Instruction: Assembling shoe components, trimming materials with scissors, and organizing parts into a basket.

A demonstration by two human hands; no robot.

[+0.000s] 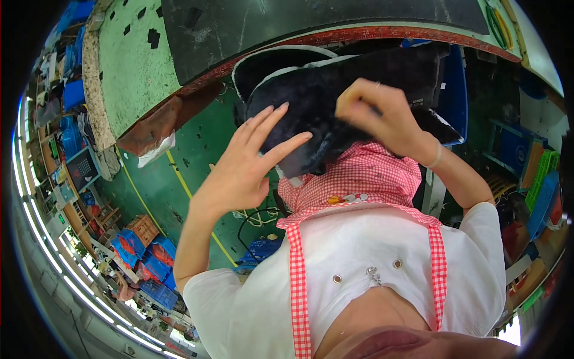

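Note:
A dark, soft-looking fabric piece (308,110) with a pale cut edge lies over my lap, against the front of the workbench. My left hand (242,161) is at its left side, fingers spread; the fingertips overlap the dark surface, though whether they press on it I cannot tell. Above the right part of the piece is my right hand (385,116), its fingers curled in toward the thumb and slightly blurred. Anything pinched there is hidden or too small to make out. Behind the piece shows another dark panel (257,75) with a pale curved rim.
The workbench has a black mat (323,24) and a worn green top (134,72). A blue bin (457,96) stands at the right, behind the dark material. Blue crates (158,260) and a brown crate (142,228) sit on the floor at the left. A green crate (543,176) is far right.

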